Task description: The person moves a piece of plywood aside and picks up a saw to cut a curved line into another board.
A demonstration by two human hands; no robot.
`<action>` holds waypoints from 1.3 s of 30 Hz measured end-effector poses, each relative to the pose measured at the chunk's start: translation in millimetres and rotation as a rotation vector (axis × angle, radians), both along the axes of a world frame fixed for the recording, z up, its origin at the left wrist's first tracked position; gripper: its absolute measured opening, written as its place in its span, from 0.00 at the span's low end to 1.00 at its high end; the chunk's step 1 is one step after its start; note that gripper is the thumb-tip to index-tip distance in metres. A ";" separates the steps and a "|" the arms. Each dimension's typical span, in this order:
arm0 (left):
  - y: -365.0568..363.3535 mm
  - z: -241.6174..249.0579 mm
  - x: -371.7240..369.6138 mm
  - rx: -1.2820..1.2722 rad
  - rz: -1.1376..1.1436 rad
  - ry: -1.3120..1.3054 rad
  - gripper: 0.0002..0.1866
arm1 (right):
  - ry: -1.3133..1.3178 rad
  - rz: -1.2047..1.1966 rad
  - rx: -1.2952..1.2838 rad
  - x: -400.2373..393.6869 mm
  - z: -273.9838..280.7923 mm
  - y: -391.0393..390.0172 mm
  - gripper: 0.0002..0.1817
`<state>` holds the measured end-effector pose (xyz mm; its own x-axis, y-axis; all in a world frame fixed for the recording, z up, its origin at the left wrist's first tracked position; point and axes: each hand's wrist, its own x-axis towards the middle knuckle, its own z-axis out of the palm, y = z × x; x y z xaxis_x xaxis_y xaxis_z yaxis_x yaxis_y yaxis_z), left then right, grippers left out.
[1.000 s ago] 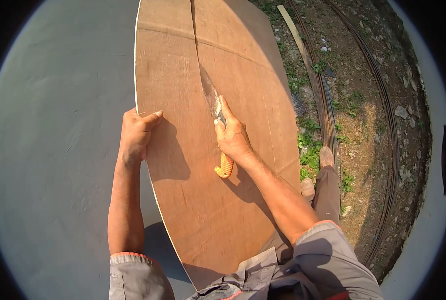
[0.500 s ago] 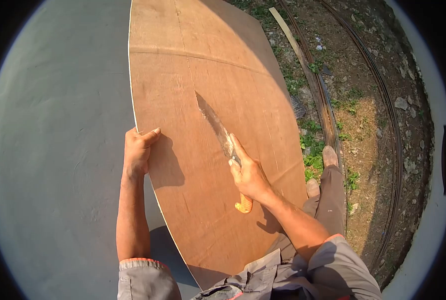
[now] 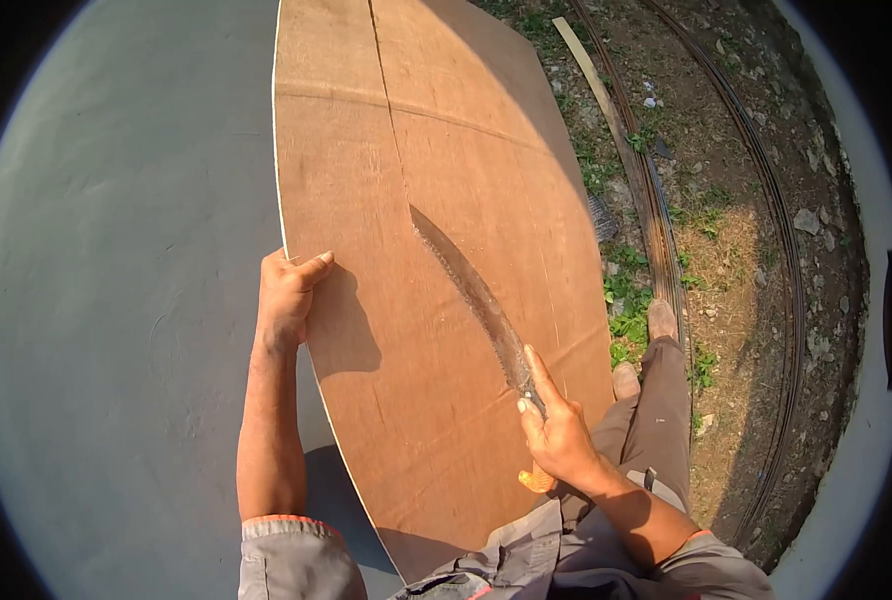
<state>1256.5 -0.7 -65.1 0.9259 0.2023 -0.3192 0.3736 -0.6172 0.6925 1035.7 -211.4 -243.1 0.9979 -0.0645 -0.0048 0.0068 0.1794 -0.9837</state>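
Observation:
A large brown plywood sheet [image 3: 446, 420] spans the middle of the view, with a long cut line running from its far edge to the saw tip. My right hand [image 3: 563, 435] is wrapped round the orange handle of a hand saw [image 3: 471, 295], index finger stretched along the blade's base. The toothed blade slants up and left, its tip at the near end of the cut line. At the sheet's left edge my left hand [image 3: 294, 290] grips the plywood, thumb on top and fingers hidden beneath.
A smooth grey surface [image 3: 126, 300] fills the left side. On the right, long metal rods [image 3: 781, 270] and a thin wooden strip [image 3: 591, 75] lie on rough ground with stones and weeds. My shoes [image 3: 661, 320] show beside the sheet's right edge.
My right hand has drawn the saw back toward my body and to the right, exposing more blade above the plywood. The view has shifted slightly; my left hand keeps its grip.

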 end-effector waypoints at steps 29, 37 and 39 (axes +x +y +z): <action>-5.1 0.6 -1.4 0.003 -0.087 -0.024 0.13 | 0.333 0.228 0.090 69.8 6.1 14.5 0.37; -0.4 1.1 0.0 -0.003 -0.023 0.045 0.12 | 0.086 0.079 0.034 -32.4 -6.6 -13.8 0.39; 3.6 2.9 1.9 0.009 -0.063 0.054 0.12 | 0.084 0.078 -0.002 -34.1 -1.0 -16.6 0.40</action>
